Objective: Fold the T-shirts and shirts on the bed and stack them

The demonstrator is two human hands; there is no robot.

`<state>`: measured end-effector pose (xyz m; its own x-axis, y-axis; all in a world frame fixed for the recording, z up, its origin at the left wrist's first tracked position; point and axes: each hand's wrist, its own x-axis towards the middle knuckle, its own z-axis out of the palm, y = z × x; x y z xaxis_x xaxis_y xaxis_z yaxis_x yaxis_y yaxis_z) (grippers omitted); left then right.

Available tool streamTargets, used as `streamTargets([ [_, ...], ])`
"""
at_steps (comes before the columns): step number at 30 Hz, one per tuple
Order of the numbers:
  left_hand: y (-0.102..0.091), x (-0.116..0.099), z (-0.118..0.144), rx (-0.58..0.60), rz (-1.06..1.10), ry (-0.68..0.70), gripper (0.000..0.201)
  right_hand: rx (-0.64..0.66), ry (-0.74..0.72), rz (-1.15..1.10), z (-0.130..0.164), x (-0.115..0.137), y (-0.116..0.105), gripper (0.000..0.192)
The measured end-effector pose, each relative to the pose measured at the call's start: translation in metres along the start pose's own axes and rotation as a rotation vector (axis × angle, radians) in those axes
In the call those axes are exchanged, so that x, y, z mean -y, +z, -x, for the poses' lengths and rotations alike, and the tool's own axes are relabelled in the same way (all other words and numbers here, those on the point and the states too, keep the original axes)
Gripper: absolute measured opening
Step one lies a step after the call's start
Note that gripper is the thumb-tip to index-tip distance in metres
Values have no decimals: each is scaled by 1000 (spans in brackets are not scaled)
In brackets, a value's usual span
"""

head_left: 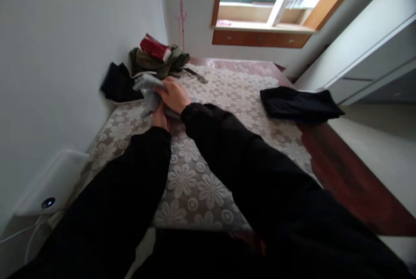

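A crumpled light grey cloth is bunched up over the far left part of the flower-patterned table cover. My right hand is closed on the cloth from above, its fingers pointing left. Just below it, my left hand grips the lower part of the same cloth, with its fingertips partly hidden by the folds. Motion blurs the cloth, so I cannot tell what kind of item it is. Close beyond my hands lies a folded black cloth.
Behind the black cloth sits an olive-green fabric heap with a red packet on top. Folded black fabric lies at the table's right edge. A white device with cords stands at left against the wall. White drawers stand right.
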<state>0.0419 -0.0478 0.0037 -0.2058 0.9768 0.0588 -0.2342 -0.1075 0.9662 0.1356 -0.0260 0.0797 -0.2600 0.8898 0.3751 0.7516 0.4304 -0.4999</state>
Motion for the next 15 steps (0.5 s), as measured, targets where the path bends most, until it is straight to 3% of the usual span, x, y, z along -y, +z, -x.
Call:
streamTargets([
  [4,-7,6,-8,-122,228,-99,30,-299,284,-578,11,-86,-56,48],
  [7,-12,0,-9,-130,349,-124,37,-463,389,-930,60,-155,-109,39],
  [9,-14,-2,-6,-104,421,-138,39,-540,468,-944,104,-191,-132,20],
  [10,-14,-3,-4,-90,445,-148,40,-583,537,-953,125,-205,-137,14],
  [12,-14,-1,-1,-62,487,-152,44,-616,688,-942,159,-226,-138,23],
  [15,-17,1,0,2,566,-142,47,-570,841,-931,186,-243,-131,31],
])
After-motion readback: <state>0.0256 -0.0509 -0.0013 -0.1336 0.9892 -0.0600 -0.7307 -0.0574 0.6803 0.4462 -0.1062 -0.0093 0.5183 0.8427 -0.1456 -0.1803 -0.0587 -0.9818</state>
